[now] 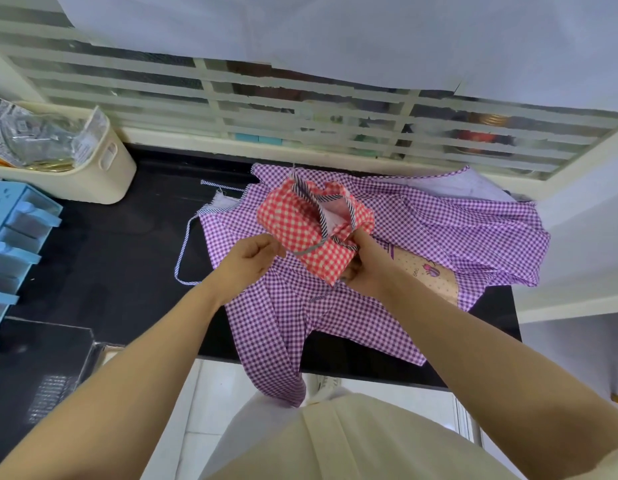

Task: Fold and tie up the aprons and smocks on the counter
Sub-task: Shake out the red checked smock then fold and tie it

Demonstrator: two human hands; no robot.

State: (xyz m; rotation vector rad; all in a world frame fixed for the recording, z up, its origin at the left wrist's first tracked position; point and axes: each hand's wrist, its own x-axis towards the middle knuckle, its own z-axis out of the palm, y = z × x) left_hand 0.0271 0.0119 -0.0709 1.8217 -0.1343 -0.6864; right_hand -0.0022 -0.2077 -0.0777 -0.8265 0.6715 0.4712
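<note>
step: tying folded red apron [311,230] | left hand [250,261] pinches its tie [307,251]; right hand [364,271] grips the near end | next, likely: wrap tie round, knot | purple smock [439,230] unfolded, overhanging surface's [127,254] near edge

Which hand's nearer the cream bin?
Left. The left hand is at the left edge of the red gingham bundle, toward the cream bin; the right hand grips its far side.

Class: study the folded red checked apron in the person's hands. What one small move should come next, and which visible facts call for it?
Probably the left hand should pull the striped tie snug round the red checked apron. It is already folded into a compact bundle, the right hand grips it from beneath, and the tie lies across its face, seemingly pinched by the left hand.
</note>
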